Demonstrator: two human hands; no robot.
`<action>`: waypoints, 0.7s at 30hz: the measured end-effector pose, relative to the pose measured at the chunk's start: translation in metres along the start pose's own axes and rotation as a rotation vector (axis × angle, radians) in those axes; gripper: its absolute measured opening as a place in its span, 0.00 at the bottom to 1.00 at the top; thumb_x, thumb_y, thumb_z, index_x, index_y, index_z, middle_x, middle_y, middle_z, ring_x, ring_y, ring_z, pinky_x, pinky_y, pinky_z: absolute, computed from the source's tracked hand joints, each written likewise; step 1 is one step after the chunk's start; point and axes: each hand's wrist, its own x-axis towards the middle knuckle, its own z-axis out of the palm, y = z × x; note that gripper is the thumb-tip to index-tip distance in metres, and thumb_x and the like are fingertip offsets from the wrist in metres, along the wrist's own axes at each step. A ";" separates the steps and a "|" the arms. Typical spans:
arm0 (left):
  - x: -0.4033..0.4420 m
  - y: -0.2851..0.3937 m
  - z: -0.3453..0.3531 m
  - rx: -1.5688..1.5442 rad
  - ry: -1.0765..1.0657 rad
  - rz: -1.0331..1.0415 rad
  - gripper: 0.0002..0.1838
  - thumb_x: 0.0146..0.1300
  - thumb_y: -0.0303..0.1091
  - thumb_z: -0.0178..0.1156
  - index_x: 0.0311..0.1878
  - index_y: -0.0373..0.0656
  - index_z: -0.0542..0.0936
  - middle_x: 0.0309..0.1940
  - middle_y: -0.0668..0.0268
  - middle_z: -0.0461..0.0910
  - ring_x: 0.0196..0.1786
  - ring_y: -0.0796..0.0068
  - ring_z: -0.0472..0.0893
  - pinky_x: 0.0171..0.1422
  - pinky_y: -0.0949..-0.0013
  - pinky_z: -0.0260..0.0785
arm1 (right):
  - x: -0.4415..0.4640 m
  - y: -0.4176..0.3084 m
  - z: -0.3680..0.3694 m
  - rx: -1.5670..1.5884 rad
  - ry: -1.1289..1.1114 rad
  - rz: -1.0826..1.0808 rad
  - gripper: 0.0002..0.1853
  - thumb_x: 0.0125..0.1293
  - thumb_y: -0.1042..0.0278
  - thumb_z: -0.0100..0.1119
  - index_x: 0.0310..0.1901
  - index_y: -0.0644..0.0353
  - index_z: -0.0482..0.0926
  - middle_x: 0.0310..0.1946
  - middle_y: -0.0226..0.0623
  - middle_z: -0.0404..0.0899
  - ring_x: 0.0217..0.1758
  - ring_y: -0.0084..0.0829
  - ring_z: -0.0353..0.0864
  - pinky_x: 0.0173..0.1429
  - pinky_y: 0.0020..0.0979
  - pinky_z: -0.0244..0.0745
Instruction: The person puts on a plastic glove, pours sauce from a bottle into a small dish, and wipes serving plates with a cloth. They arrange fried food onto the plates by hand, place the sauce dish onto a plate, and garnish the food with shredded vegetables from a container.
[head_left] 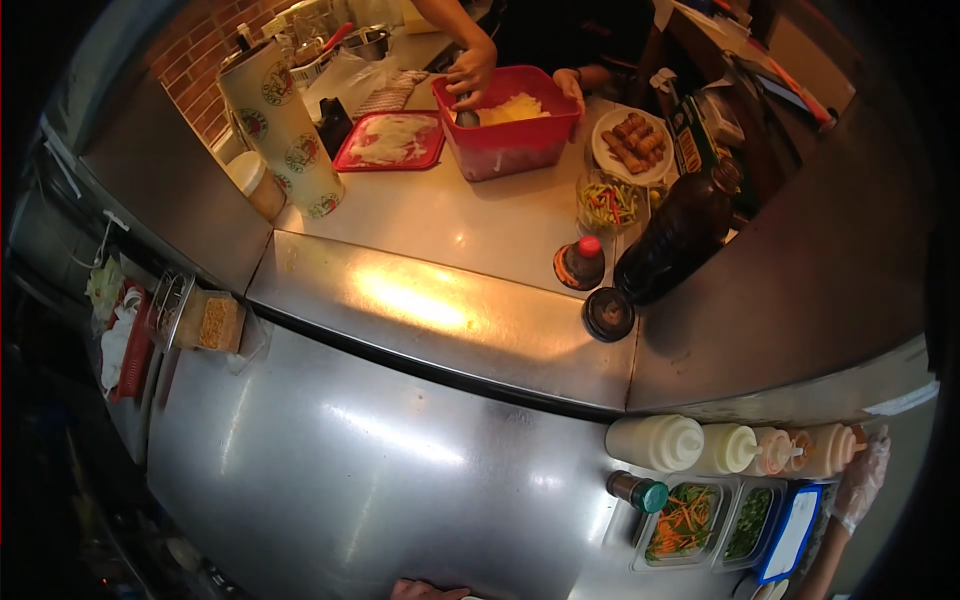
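My right hand (862, 484), in a clear plastic glove, reaches up along the right edge of the counter. Its fingers look stretched out beside the end squeeze bottle (830, 448); whether they touch it I cannot make out. Only a small part of my left hand (428, 589) shows at the bottom edge, with a bit of something white beside it. Near my right arm are a blue-rimmed white container (792, 535), a metal pan of chopped greens (748, 522) and a pan of shredded carrot and greens (685, 520).
Across the raised steel ledge (430, 300), another person's hands are at a red tub (520, 150) of yellow food. A red tray (352, 155), a plate of brown rolls (633, 142), a dark bottle (680, 235) and a green-capped shaker (637, 491) stand about.
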 end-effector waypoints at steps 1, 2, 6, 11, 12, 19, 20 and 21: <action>0.000 0.000 0.000 0.001 0.003 0.005 0.14 0.55 0.31 0.66 0.46 0.44 0.85 0.32 0.64 0.81 0.33 0.61 0.76 0.42 0.56 0.63 | 0.000 0.006 0.002 0.032 0.010 -0.030 0.24 0.77 0.67 0.45 0.71 0.67 0.64 0.71 0.52 0.65 0.74 0.43 0.65 0.76 0.37 0.58; 0.000 0.000 -0.001 0.002 0.006 0.009 0.14 0.55 0.31 0.66 0.46 0.44 0.85 0.32 0.64 0.82 0.33 0.61 0.76 0.42 0.57 0.63 | -0.001 0.011 0.004 0.065 0.020 -0.061 0.24 0.77 0.67 0.45 0.71 0.66 0.64 0.71 0.52 0.65 0.74 0.43 0.65 0.76 0.37 0.58; -0.002 -0.002 0.000 -0.006 -0.010 0.002 0.14 0.56 0.31 0.65 0.47 0.44 0.85 0.35 0.65 0.84 0.34 0.62 0.76 0.42 0.57 0.63 | 0.001 -0.008 -0.002 0.341 -0.007 0.115 0.30 0.79 0.54 0.43 0.71 0.70 0.62 0.72 0.48 0.63 0.73 0.37 0.65 0.74 0.33 0.58; -0.001 -0.003 -0.001 -0.020 -0.002 0.005 0.14 0.56 0.31 0.66 0.47 0.43 0.85 0.36 0.65 0.85 0.33 0.62 0.77 0.42 0.56 0.64 | 0.000 0.016 0.009 0.442 0.012 0.027 0.31 0.79 0.52 0.42 0.71 0.71 0.63 0.70 0.49 0.65 0.72 0.38 0.66 0.73 0.33 0.60; -0.002 -0.004 -0.001 -0.018 -0.003 0.004 0.14 0.56 0.31 0.65 0.47 0.43 0.85 0.35 0.65 0.85 0.33 0.62 0.77 0.42 0.56 0.64 | 0.000 0.012 0.009 0.612 0.024 0.048 0.31 0.79 0.52 0.42 0.71 0.71 0.63 0.70 0.50 0.65 0.71 0.38 0.67 0.72 0.33 0.61; -0.002 -0.005 -0.002 -0.006 0.001 0.003 0.15 0.56 0.32 0.65 0.47 0.44 0.85 0.36 0.65 0.84 0.34 0.61 0.77 0.42 0.56 0.65 | 0.003 -0.001 -0.004 0.024 -0.046 0.041 0.27 0.78 0.58 0.43 0.70 0.70 0.65 0.69 0.52 0.66 0.71 0.41 0.67 0.73 0.35 0.61; -0.002 -0.005 0.000 -0.008 -0.001 0.008 0.15 0.56 0.32 0.65 0.48 0.44 0.85 0.36 0.65 0.84 0.34 0.61 0.77 0.42 0.56 0.65 | 0.001 -0.007 -0.009 0.115 -0.078 0.096 0.26 0.78 0.62 0.43 0.70 0.69 0.65 0.70 0.53 0.66 0.72 0.43 0.66 0.74 0.36 0.61; -0.003 -0.006 0.000 -0.007 -0.020 -0.003 0.15 0.56 0.32 0.65 0.48 0.44 0.85 0.36 0.65 0.84 0.34 0.61 0.77 0.43 0.56 0.65 | 0.003 -0.006 -0.011 0.127 -0.073 0.101 0.25 0.78 0.63 0.42 0.70 0.68 0.65 0.70 0.53 0.66 0.73 0.44 0.66 0.74 0.36 0.61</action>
